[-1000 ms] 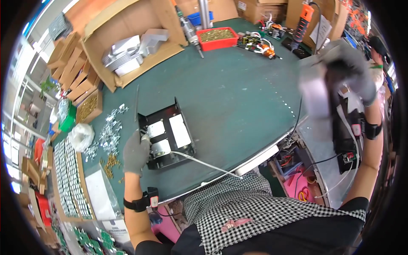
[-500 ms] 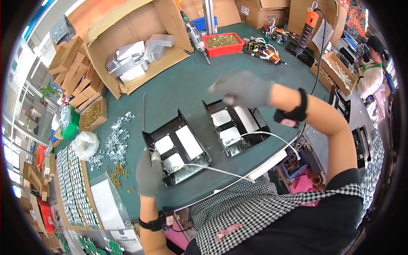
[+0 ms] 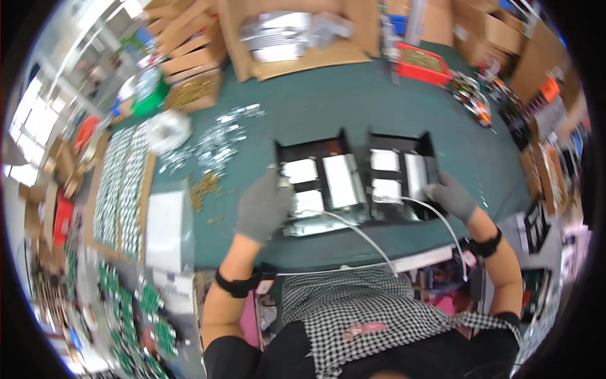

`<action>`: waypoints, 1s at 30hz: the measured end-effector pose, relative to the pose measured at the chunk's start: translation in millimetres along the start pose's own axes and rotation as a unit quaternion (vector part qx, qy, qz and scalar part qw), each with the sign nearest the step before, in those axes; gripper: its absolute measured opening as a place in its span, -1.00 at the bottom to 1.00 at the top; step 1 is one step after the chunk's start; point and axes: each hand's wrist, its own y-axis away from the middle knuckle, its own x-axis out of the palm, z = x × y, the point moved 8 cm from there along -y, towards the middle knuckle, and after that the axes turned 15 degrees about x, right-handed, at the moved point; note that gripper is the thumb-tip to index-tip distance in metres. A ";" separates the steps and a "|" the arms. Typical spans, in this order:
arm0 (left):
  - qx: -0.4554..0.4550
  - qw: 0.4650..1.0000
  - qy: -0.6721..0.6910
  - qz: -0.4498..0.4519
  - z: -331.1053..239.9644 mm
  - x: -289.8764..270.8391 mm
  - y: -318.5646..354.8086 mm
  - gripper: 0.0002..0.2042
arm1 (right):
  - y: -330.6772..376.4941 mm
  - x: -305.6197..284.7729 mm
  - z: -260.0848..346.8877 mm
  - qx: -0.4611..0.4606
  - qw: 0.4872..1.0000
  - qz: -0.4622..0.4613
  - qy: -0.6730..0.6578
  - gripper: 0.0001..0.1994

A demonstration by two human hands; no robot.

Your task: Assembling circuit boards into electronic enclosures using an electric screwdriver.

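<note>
An open brown cardboard box (image 3: 297, 38) lies at the tabletop's (image 3: 353, 101) far edge; smaller brown cartons (image 3: 189, 57) stack at far left; a red tray (image 3: 423, 63) stands right of it.

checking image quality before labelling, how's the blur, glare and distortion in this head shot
Head view: strong fisheye, the green table edge bows and corners go black; soft motion blur overall, so the left hand and right hand lack crisp edges; white panels in the two black trays blow out; windows at far left overexposed.

Bright, even overhead light, with window glare at the left rim. Slight motion blur throughout; fisheye bends and darkens edges
</note>
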 end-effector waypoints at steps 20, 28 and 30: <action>-0.192 0.941 -0.079 -0.266 102.1 -163.1 206.3 -0.63 | -3.8 -24.7 -28.8 0.015 0.996 0.022 -0.085 -0.54; -0.444 0.832 -0.261 -0.207 148.6 -215.0 357.5 -0.69 | -5.9 -48.4 -6.8 -0.015 0.999 -0.005 -0.030 -0.44; -0.446 0.836 -0.294 -0.126 155.6 -203.9 337.2 -0.64 | 8.9 -55.2 15.3 -0.069 0.996 -0.053 0.016 -0.46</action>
